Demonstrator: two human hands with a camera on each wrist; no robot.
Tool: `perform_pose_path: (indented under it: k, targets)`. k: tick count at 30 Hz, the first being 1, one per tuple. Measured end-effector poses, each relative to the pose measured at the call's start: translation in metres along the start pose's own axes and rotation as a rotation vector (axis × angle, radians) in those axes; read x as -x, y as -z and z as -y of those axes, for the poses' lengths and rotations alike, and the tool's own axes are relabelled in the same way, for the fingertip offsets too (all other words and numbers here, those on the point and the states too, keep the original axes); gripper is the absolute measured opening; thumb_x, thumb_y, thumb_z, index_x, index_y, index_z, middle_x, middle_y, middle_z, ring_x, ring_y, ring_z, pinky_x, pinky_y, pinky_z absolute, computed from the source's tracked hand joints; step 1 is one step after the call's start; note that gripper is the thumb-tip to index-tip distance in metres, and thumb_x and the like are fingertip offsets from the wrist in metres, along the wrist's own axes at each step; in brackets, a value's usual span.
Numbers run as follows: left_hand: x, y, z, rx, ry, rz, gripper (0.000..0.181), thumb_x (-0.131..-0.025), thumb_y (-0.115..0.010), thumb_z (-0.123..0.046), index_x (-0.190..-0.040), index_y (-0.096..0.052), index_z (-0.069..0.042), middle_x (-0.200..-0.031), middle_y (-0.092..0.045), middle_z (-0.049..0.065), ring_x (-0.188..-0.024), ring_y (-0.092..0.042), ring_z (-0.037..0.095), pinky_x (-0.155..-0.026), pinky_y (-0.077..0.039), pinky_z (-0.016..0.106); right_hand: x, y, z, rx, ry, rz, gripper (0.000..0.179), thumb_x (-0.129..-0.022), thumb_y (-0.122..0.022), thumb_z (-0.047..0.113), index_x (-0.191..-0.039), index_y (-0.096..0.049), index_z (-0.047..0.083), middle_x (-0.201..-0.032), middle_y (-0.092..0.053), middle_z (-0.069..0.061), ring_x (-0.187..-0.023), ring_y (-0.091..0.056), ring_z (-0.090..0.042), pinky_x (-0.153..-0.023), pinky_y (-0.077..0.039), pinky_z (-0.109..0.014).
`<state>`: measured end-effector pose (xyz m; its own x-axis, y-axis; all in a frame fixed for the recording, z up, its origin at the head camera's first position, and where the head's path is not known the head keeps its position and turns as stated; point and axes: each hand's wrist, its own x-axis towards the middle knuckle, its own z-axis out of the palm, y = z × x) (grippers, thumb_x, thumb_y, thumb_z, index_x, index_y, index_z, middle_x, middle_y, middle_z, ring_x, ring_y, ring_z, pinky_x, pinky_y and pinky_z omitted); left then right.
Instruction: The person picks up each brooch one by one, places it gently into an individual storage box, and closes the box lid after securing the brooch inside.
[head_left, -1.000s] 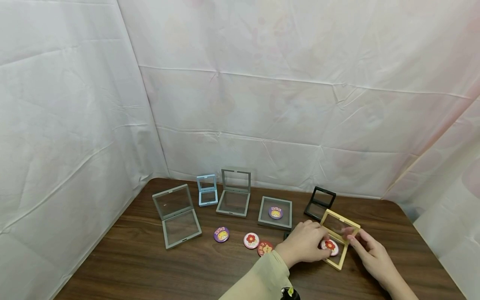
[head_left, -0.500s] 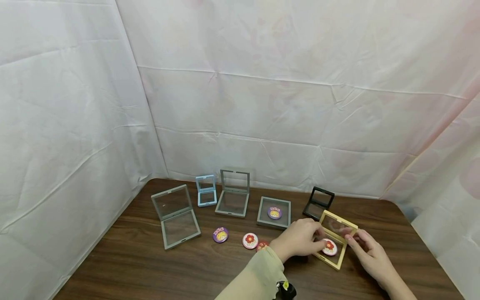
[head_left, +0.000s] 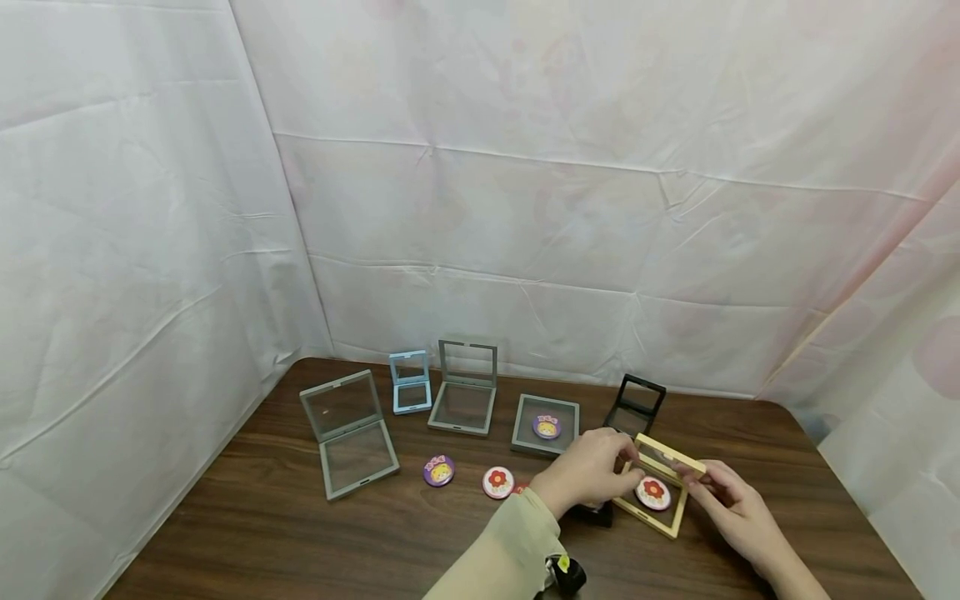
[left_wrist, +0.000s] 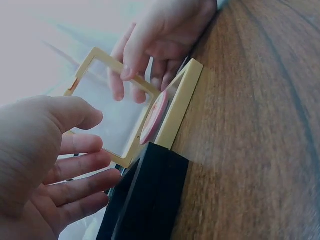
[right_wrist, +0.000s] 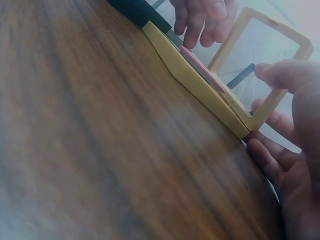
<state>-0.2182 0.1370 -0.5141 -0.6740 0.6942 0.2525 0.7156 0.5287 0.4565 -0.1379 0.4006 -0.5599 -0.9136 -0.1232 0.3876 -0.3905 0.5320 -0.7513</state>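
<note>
My right hand (head_left: 731, 508) pinches the raised lid of a yellow display frame (head_left: 651, 522) at its right edge, thumb on one face and fingers behind. The lid leans above the base, which lies on the table. On the clear film of the base sits a round white badge (head_left: 653, 493) with a red flower, its pink edge showing in the left wrist view. Just left of that base is my left hand (head_left: 588, 471), its fingers loosely bent and holding nothing. A black frame (left_wrist: 155, 195) lies below the left hand, against the yellow one.
Open grey frames (head_left: 360, 482) (head_left: 459, 429) and a small blue frame (head_left: 412, 409) stand at the left and back. A closed grey frame (head_left: 567, 417) holds a purple badge. Loose badges (head_left: 438, 471) (head_left: 498, 482) lie in front; another black frame (head_left: 643, 381) stands behind.
My right hand has tilted the yellow lid lower over its base. My left hand has drawn back to the left from the flower badge, which now shows whole.
</note>
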Motion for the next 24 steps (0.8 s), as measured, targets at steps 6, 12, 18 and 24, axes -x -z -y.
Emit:
perform_pose_path:
  k: [6, 12, 18, 24]
  targets:
    - [0.0004, 0.0011, 0.0018, 0.004, 0.002, -0.026, 0.027, -0.104, -0.073, -0.038, -0.118, -0.078, -0.016, -0.107, -0.073, -0.009, -0.089, -0.057, -0.006, -0.08, -0.046, 0.01, 0.0005, -0.0006, -0.0013, 0.004, 0.021, 0.014, 0.028, -0.109, -0.063, -0.002, -0.134, -0.074, 0.004, -0.124, -0.069, -0.002, -0.107, -0.064, 0.0, -0.086, -0.052, -0.015]
    - [-0.0007, 0.0022, 0.0051, -0.023, 0.009, -0.083, 0.026, -0.101, -0.073, -0.039, -0.112, -0.08, -0.017, -0.106, -0.075, -0.01, -0.09, -0.059, -0.005, -0.078, -0.045, 0.01, 0.0003, -0.0005, -0.0023, -0.002, 0.036, 0.013, 0.026, -0.107, -0.065, -0.002, -0.131, -0.075, 0.004, -0.12, -0.069, -0.005, -0.105, -0.066, -0.007, -0.085, -0.052, -0.016]
    - [-0.0003, 0.0029, 0.0039, -0.058, 0.038, -0.08, 0.03, -0.1, -0.073, -0.045, -0.114, -0.077, -0.019, -0.109, -0.073, -0.012, -0.097, -0.062, -0.004, -0.083, -0.048, 0.011, 0.0016, -0.0001, -0.0019, 0.034, 0.038, 0.006, 0.023, -0.104, -0.071, -0.001, -0.124, -0.076, 0.01, -0.122, -0.069, 0.003, -0.102, -0.062, -0.004, -0.081, -0.05, -0.018]
    - [0.0014, 0.0032, 0.0017, -0.055, 0.045, -0.016, 0.04, -0.099, -0.074, -0.048, -0.125, -0.075, -0.018, -0.119, -0.072, -0.01, -0.104, -0.064, -0.003, -0.089, -0.049, 0.012, 0.0012, -0.0005, -0.0036, 0.011, 0.111, 0.044, 0.032, -0.099, -0.074, -0.009, -0.121, -0.077, 0.014, -0.128, -0.066, -0.014, -0.112, -0.06, 0.0, -0.087, -0.048, -0.016]
